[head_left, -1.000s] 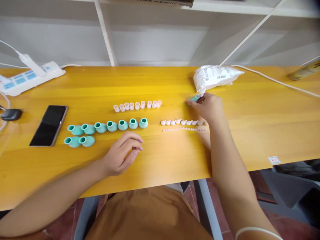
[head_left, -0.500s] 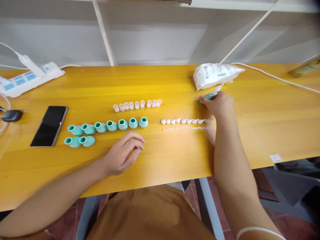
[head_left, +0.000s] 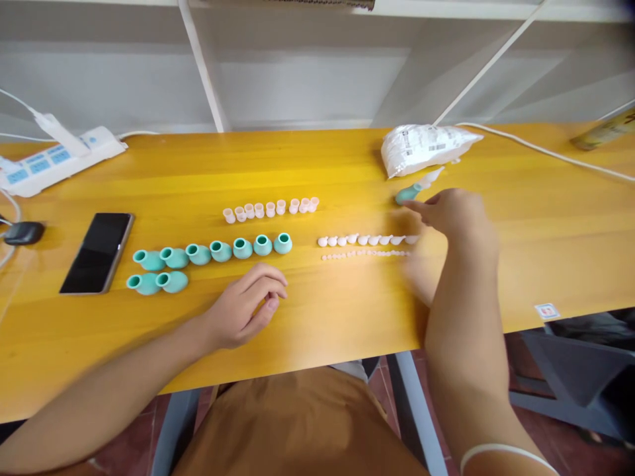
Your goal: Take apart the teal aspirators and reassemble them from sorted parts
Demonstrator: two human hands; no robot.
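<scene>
My left hand point(head_left: 251, 305) rests on the table with loosely curled fingers and holds nothing. Just beyond it stand several teal rubber bulbs point(head_left: 243, 248) with open mouths, in a long row with a short row below. My right hand point(head_left: 454, 210) is over the table's right part, its index finger reaching to a separate teal bulb syringe point(head_left: 409, 193). A pointed white nozzle point(head_left: 432, 177) sits in that syringe's mouth. Below and left of this hand runs a row of small white pieces point(head_left: 363, 240), with a line of tiny pale beads point(head_left: 364, 254) under it.
Small pale pink cups point(head_left: 270, 209) form a row mid-table. A white plastic package point(head_left: 426, 149) lies at the back right, near a white cable point(head_left: 540, 151). On the left are a phone point(head_left: 96, 253), a power strip point(head_left: 64, 158) and a black plug point(head_left: 24, 233).
My right hand has let go of the bulb syringe and drawn back to the right, leaving it on the table with its nozzle in. My left hand stays put.
</scene>
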